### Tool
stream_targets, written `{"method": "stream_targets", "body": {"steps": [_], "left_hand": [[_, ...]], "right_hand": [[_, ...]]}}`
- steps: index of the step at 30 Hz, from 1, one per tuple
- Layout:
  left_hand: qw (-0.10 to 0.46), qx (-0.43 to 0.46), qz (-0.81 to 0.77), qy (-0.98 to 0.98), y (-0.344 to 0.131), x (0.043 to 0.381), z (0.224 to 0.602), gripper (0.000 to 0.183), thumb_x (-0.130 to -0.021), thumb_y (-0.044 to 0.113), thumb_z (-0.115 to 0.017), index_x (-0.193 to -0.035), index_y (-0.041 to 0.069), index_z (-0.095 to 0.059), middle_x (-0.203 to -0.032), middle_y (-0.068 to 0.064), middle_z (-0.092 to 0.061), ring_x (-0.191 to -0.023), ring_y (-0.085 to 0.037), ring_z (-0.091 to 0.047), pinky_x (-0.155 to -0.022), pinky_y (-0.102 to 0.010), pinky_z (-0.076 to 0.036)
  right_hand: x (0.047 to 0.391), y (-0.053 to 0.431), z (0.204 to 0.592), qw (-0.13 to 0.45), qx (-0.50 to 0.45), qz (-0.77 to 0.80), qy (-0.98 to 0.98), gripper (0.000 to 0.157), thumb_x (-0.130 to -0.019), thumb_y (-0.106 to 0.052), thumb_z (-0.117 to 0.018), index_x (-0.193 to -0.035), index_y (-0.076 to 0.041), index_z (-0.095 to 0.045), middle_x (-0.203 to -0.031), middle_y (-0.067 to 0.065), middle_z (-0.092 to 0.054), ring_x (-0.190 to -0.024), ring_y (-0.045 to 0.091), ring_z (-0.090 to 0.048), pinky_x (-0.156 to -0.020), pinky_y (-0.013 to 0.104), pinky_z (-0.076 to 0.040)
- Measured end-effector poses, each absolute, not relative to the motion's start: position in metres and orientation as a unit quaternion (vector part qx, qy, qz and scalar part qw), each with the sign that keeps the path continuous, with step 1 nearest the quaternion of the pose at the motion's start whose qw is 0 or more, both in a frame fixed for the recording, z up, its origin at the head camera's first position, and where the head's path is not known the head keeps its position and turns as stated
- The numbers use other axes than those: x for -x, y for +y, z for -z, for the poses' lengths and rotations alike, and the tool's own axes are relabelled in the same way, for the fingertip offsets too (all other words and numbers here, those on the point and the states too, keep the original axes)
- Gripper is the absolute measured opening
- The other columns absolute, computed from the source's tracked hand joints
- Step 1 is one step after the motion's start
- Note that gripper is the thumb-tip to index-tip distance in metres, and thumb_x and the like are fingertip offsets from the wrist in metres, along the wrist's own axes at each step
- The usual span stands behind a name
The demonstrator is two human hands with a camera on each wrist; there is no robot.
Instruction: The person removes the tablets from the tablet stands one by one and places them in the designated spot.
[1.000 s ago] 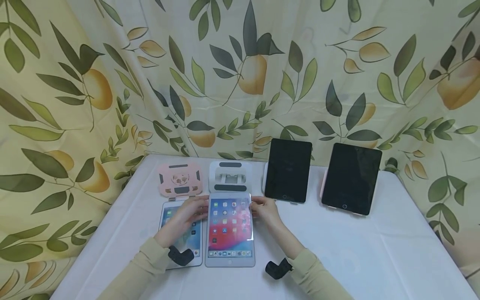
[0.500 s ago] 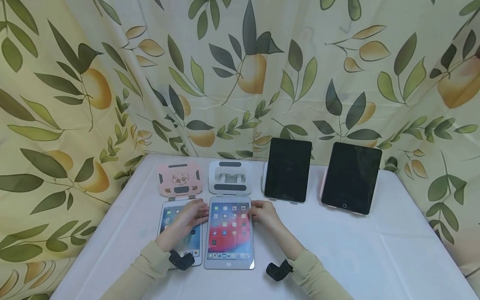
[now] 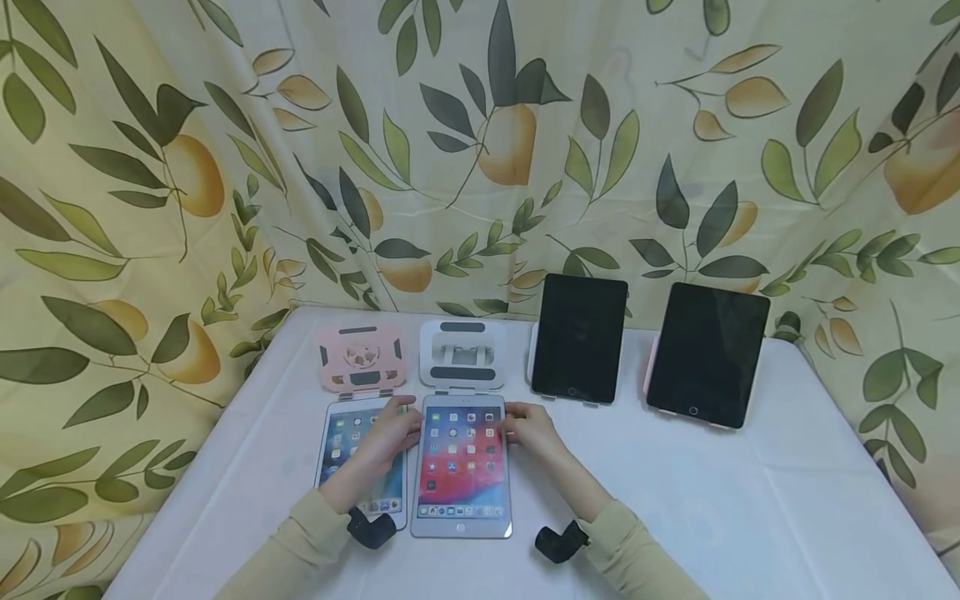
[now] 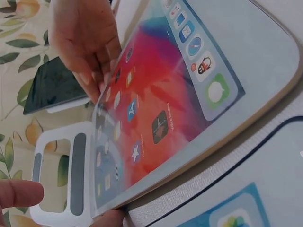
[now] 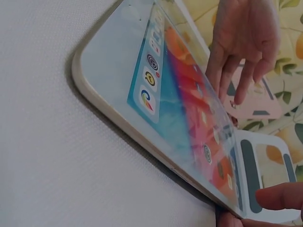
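Observation:
A tablet with a red and blue home screen [image 3: 461, 458] lies in front of the white tablet stand [image 3: 427, 354], its top edge close to the stand's base. My left hand [image 3: 386, 437] touches its left edge near the top, thumb apart from the glass. On the opposite edge, the fingertips of my right hand [image 3: 531, 427] rest, fingers loosely extended. Beneath my left hand and wrist lies a second lit tablet [image 3: 339, 437], partly hidden by them. The pink tablet stand [image 3: 337, 350] stands behind it. From the right wrist view, the first tablet [image 5: 106, 101] shows close to the white cloth.
Two dark-screened tablets lean on stands at the back right, a smaller-looking one [image 3: 579, 337] and another [image 3: 708, 354] beside it. A white cloth [image 3: 675, 508] covers the table. Behind hangs a curtain [image 3: 465, 208] printed with leaves and fruit.
The red and blue tablet has shifted slightly toward me, away from the white stand, with its top edge lower. My hands stay at its sides; the left fingers have loosened.

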State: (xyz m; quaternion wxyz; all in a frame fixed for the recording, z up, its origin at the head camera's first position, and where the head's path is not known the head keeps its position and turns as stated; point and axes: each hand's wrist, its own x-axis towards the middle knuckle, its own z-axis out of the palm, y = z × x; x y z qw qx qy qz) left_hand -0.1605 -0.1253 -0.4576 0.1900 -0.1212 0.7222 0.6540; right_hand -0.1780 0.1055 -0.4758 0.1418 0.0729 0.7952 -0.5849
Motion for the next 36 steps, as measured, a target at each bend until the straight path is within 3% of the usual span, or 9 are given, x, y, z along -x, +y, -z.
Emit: {"method": "stream_targets", "body": {"steps": [10,22,30,36], "left_hand": [[0.175,0.119,-0.632,0.745,-0.125,0.160,0.460,0.055,-0.095,0.013,-0.045,-0.146,0.005,-0.028,-0.137,-0.027,-0.048,-0.127,-0.040,-0.050,-0.105,-0.045,-0.045],[0.192,0.097,-0.565,0.797,-0.123,0.161,0.456,0.049,-0.096,0.020,-0.049,-0.141,0.009,-0.038,-0.134,-0.021,-0.052,-0.124,-0.038,-0.053,-0.105,-0.053,-0.043],[0.161,0.037,-0.554,0.816,-0.113,0.164,0.456,0.039,-0.095,0.018,-0.052,-0.132,0.007,-0.051,-0.129,-0.018,-0.058,-0.118,-0.034,-0.057,-0.097,-0.047,-0.051],[0.176,0.013,-0.592,0.786,-0.105,0.166,0.461,0.037,-0.094,0.020,-0.055,-0.128,0.007,-0.055,-0.124,-0.017,-0.062,-0.111,-0.031,-0.061,-0.094,-0.044,-0.053]], "right_hand": [[0.175,0.109,0.476,0.130,-0.034,0.553,0.822,0.050,-0.081,-0.005,-0.062,-0.127,0.012,-0.054,-0.101,0.021,-0.065,-0.083,0.017,-0.059,-0.080,0.030,-0.057],[0.174,0.115,0.475,0.154,-0.018,0.558,0.815,0.049,-0.087,-0.010,-0.060,-0.130,0.012,-0.051,-0.121,0.028,-0.059,-0.100,0.029,-0.064,-0.090,0.040,-0.056],[0.175,0.131,0.476,0.148,0.009,0.567,0.810,0.039,-0.091,-0.006,-0.056,-0.127,0.007,-0.054,-0.102,0.022,-0.063,-0.085,0.017,-0.063,-0.076,0.034,-0.060],[0.175,0.158,0.471,0.142,0.029,0.536,0.832,0.034,-0.092,-0.006,-0.055,-0.123,0.004,-0.057,-0.104,0.020,-0.064,-0.083,0.018,-0.060,-0.070,0.027,-0.055]]}}
